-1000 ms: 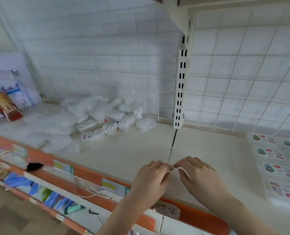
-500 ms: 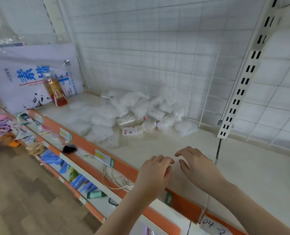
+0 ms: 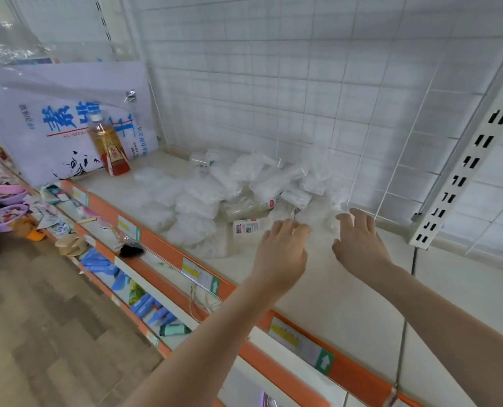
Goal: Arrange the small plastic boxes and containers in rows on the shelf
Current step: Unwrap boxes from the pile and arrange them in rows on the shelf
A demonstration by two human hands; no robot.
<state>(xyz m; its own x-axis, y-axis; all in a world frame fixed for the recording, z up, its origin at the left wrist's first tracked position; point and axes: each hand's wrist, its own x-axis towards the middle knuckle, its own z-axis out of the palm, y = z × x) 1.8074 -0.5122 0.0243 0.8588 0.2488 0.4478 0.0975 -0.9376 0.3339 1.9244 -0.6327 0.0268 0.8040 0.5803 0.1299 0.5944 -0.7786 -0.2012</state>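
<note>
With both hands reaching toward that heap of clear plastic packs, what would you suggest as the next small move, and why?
Probably close the right hand on the nearest clear plastic pack at the heap's right edge. Both hands are open and empty, the left hand hovers by a labelled white container, and the cream shelf in front lies bare for a row.

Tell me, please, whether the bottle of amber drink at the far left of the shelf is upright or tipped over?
Upright: the bottle stands on its base with its white cap on top, before the big white bag.
</note>
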